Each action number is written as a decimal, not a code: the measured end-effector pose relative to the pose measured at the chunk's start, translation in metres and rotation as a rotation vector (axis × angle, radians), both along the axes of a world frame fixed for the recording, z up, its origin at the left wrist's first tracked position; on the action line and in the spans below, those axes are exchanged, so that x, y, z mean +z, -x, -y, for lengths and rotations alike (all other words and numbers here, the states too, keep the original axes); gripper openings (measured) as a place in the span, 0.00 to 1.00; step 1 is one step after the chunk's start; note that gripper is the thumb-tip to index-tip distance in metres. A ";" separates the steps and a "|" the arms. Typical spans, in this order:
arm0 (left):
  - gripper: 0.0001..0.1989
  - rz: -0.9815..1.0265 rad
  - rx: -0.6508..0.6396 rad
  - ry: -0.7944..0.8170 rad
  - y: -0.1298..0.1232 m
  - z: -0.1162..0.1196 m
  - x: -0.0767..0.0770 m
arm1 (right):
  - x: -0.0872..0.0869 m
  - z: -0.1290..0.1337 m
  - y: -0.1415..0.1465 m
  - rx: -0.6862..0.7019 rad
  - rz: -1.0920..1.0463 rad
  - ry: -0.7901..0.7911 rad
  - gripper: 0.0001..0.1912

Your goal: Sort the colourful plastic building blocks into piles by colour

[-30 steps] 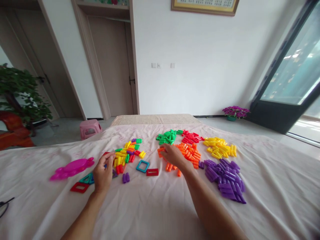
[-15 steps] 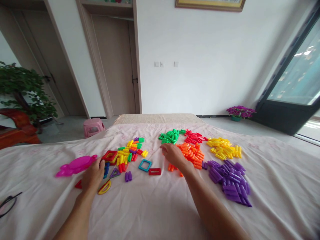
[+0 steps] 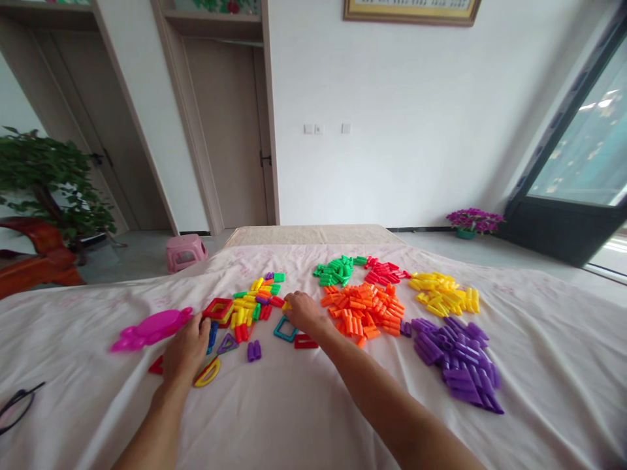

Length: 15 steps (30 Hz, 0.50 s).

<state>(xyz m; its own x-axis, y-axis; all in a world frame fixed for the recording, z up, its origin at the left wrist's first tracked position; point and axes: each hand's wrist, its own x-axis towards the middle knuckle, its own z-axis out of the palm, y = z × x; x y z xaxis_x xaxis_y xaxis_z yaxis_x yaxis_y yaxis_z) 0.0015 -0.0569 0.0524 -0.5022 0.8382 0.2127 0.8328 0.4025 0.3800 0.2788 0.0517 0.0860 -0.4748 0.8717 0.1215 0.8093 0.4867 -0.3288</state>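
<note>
My left hand [image 3: 187, 346] rests on the cloth between a magenta turtle-shaped plastic piece [image 3: 154, 328] and a red square frame [image 3: 218, 309], its fingertips at the frame's near corner. My right hand [image 3: 304, 313] reaches over the blue square frame [image 3: 285, 328], fingers bent down onto a yellow tube [image 3: 287, 305] at the right edge of the mixed-colour pile [image 3: 249, 303]. Most of that tube is hidden by the fingers. A red rectangle frame [image 3: 306, 341] lies under the right wrist. Two purple tubes [image 3: 254, 351] lie nearer.
Sorted tubes lie in orange [image 3: 367, 307], green [image 3: 336, 269], red [image 3: 385, 271], yellow [image 3: 443, 294] and purple [image 3: 460, 359] piles. Glasses [image 3: 19, 405] sit at the left. A pink stool [image 3: 186, 252] stands beyond the table.
My right hand has moved left, from beside the orange and green piles to the edge of the mixed pile. My left hand has hardly moved. The view has tilted slightly.
</note>
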 end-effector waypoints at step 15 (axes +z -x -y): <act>0.29 0.024 -0.126 -0.100 0.000 -0.006 -0.004 | 0.056 -0.021 -0.267 -0.631 0.082 -0.163 0.23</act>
